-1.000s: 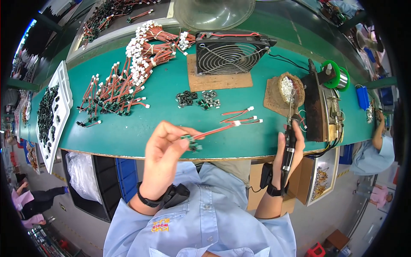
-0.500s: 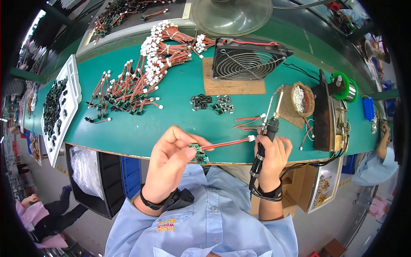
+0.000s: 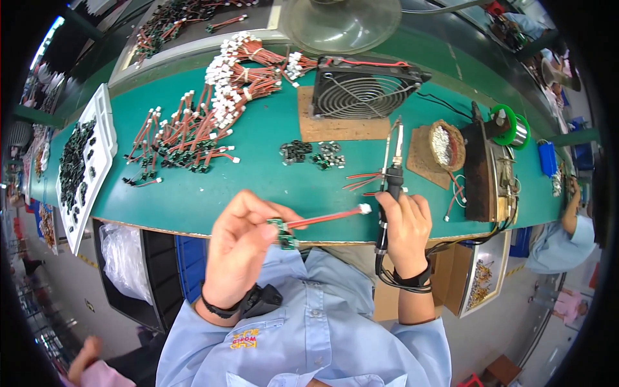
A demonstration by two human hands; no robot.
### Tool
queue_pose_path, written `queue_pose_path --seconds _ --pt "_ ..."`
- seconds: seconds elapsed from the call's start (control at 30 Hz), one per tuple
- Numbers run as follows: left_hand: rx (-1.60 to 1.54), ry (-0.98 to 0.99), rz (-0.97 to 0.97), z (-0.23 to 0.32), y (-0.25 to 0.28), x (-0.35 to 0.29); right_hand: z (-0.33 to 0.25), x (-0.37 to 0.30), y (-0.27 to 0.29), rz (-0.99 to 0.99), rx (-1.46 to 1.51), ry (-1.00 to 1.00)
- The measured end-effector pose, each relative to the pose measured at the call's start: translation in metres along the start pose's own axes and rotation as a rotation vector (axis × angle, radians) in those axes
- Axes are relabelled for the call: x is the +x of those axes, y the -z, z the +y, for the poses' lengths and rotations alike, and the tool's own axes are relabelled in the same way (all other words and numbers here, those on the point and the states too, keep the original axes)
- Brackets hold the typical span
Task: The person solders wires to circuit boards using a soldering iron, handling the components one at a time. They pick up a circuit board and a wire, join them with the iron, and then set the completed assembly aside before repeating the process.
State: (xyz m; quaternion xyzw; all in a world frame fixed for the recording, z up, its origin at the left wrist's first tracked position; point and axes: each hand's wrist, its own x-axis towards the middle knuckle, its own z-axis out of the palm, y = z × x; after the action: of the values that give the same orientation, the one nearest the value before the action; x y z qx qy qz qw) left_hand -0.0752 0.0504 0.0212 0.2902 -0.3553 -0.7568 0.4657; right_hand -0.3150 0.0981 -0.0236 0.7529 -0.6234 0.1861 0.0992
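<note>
My left hand pinches a small green circuit board with red wires that end in a white connector. It hovers over the near edge of the green table. My right hand grips a black soldering iron, its metal tip pointing away from me toward the fan. The white connector sits just left of my right fingers.
A square black fan stands on a brown board at the back. Several red wire harnesses lie at the left, small green boards at the centre. A white tray of parts is far left; a tip-cleaner bowl and solder spool right.
My right hand with the soldering iron has come from the cleaner bowl toward the middle, close to my left hand. The left hand has drawn the board and wires nearer my body.
</note>
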Motion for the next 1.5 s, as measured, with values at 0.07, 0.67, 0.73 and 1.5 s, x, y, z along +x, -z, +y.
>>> queue_pose_path --seconds 0.07,0.67,0.73,1.5 --pt "-0.022 -0.015 -0.019 0.001 0.009 -0.001 -0.002 -0.004 0.003 -0.037 0.101 -0.004" --pt "0.336 -0.109 0.157 -0.003 0.006 -0.008 0.002 -0.011 -0.001 0.106 0.311 -0.026" --pt "0.473 -0.105 0.182 -0.007 0.002 -0.007 -0.007 -0.019 -0.002 0.228 0.662 -0.267" --pt "0.654 0.208 -0.374 -0.032 -0.027 0.014 -0.029 -0.014 0.029 0.233 0.581 0.081"
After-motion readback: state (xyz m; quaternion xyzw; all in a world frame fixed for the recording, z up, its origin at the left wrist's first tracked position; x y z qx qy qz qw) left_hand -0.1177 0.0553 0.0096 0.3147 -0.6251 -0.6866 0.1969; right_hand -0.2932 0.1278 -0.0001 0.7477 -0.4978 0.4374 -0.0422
